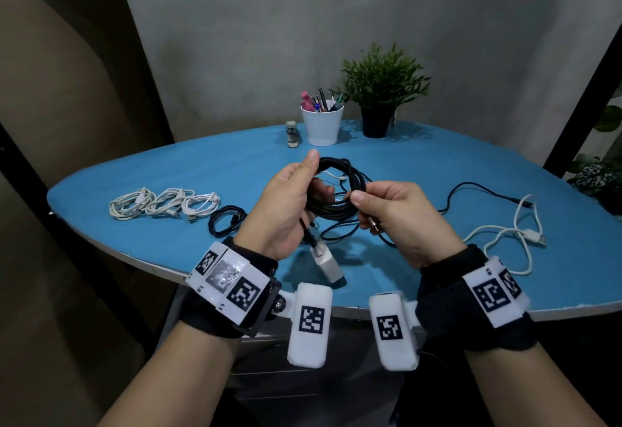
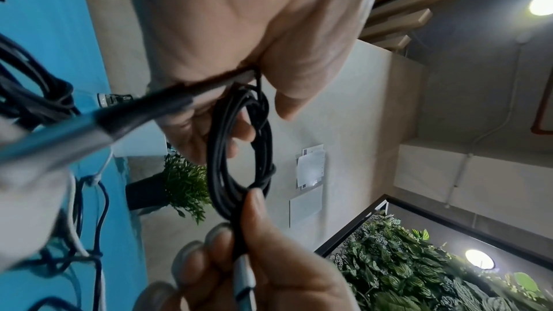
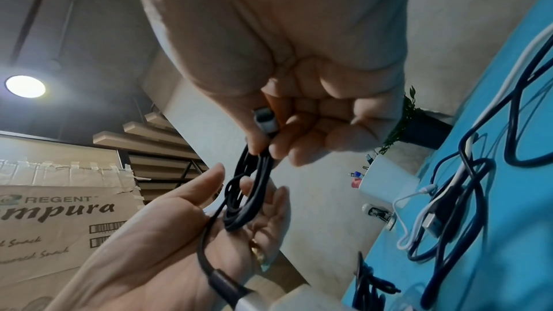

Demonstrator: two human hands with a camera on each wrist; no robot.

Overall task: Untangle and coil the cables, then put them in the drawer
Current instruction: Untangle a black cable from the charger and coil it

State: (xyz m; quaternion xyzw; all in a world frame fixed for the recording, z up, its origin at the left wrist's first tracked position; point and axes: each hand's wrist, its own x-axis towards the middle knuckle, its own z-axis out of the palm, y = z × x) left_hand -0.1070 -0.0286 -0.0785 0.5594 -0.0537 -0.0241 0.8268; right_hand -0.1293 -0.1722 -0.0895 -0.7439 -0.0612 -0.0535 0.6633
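A black cable coil [image 1: 336, 196] hangs in the air above the blue table [image 1: 404, 164], held between both hands. My left hand [image 1: 296, 197] grips the coil's left side with thumb on top; a white charger block [image 1: 324, 263] dangles from it below the palm. My right hand [image 1: 377, 211] pinches the coil's right side, and its silver plug end [image 1: 373, 226] pokes out under the fingers. The same coil [image 2: 239, 150] shows in the left wrist view, and the coil [image 3: 251, 188] in the right wrist view with the plug [image 3: 265, 120] in my fingers.
Three coiled white cables [image 1: 161, 206] and a small coiled black cable [image 1: 225, 221] lie at the left. A loose black cable [image 1: 478, 191] and a loose white cable [image 1: 511, 238] sprawl at the right. A pen cup [image 1: 321, 123], stapler [image 1: 291, 133] and potted plant [image 1: 380, 96] stand at the back.
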